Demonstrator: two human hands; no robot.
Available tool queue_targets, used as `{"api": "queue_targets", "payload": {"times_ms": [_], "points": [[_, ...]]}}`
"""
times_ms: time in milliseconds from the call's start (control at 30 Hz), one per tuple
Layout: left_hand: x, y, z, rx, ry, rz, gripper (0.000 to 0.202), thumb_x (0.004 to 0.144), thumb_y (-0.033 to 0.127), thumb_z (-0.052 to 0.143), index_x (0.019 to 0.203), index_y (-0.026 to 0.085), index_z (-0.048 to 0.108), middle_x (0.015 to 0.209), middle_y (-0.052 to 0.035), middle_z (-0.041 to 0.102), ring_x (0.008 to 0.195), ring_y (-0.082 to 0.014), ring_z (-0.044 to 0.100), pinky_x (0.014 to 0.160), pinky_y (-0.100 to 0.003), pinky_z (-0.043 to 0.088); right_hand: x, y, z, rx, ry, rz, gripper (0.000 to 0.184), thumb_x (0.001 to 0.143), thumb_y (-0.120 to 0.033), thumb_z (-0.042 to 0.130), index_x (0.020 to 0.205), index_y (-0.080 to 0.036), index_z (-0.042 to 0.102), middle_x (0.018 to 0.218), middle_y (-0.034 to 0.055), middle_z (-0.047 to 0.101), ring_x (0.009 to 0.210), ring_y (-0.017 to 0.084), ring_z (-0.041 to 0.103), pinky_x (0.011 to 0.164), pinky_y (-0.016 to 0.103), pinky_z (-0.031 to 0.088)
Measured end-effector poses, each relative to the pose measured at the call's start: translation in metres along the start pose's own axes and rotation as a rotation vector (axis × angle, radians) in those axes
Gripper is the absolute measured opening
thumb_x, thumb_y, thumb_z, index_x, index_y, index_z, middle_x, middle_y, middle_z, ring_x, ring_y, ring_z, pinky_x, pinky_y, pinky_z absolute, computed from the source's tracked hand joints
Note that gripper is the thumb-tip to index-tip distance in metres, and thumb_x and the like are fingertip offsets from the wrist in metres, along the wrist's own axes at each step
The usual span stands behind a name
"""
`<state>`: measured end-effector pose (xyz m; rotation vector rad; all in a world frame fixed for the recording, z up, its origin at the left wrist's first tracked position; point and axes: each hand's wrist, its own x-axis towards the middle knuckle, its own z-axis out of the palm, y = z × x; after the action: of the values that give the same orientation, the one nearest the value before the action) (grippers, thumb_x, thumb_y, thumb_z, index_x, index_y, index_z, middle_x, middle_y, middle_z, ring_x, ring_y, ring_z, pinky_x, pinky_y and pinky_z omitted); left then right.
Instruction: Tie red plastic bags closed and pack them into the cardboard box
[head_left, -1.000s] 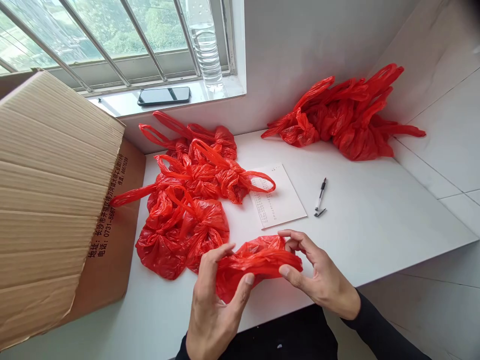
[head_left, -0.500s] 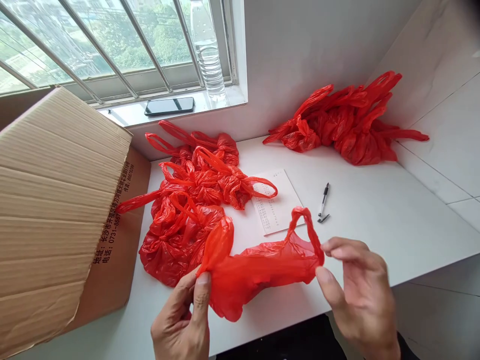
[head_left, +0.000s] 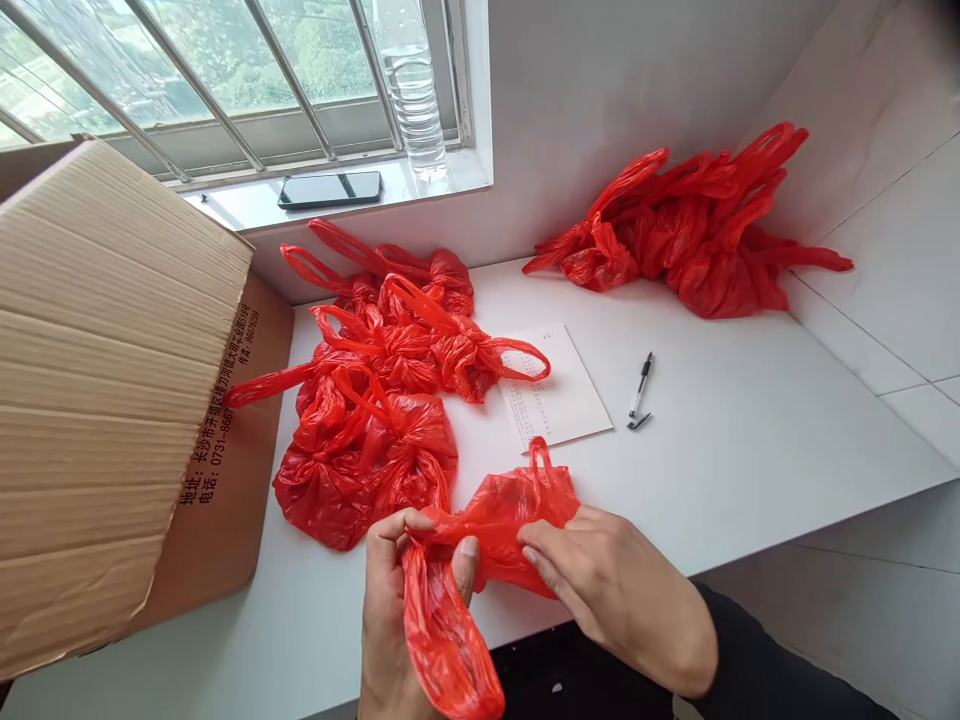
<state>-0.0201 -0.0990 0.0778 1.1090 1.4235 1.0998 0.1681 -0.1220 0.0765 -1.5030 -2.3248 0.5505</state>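
near loop (head_left: 454, 635) of the red bag (head_left: 499, 540) hangs down over the left palm; bag is just nearside of the paper (head_left: 570, 395). left grip (head_left: 386, 615) is closed on the bag near that loop's base. right grip (head_left: 630, 600): fingers laid on the film, thumb hidden, can't tell if it pinches. far loop (head_left: 551, 470) stands up toward the paper, free; can't tell if it touches.

film looks thin, likely slips and tears. i'd use the left as anchor, draw with the right slow and even, pull at the loop bases rather than the tips, both loops outside any fold. work nearside of the paper so nothing drags it.

knotted bags (head_left: 409, 355) sit left of the paper, one handle lying over it: snag risk. pen (head_left: 643, 385) is right of it, second red pile (head_left: 690, 235) beyond and right.
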Motion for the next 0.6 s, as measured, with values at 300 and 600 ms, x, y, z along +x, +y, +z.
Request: {"api": "queue_targets", "payload": {"times_ms": [300, 600], "points": [[-0.006, 0.002, -0.015, -0.036, -0.128, -0.256, 0.045, 0.069, 0.047, 0.080, 0.099, 0.022, 0.058, 0.045, 0.0062, 0.050, 0.035, -0.0119, 0.042, 0.035, -0.020, 0.033, 0.010, 0.003, 0.006, -0.106, -0.093, 0.266, 0.038, 0.102, -0.026, 0.041, 0.137, -0.010, 0.044, 0.064, 0.0023, 0.065, 0.053, 0.023, 0.060, 0.052, 0.034, 0.036], [-0.005, 0.019, -0.010, 0.227, 0.079, 0.040, 0.027, 0.082, 0.049, 0.069, 0.078, 0.023, 0.066, 0.072, -0.0027, 0.062, 0.063, -0.0177, 0.057, 0.065, -0.029, 0.054, 0.017, 0.001, 0.003, -0.011, -0.311, -0.002, 0.027, 0.081, 0.001, 0.045, 0.098, -0.017, 0.057, 0.080, 0.0044, 0.066, 0.068, 0.020, 0.062, 0.058, 0.031, 0.043]]}}
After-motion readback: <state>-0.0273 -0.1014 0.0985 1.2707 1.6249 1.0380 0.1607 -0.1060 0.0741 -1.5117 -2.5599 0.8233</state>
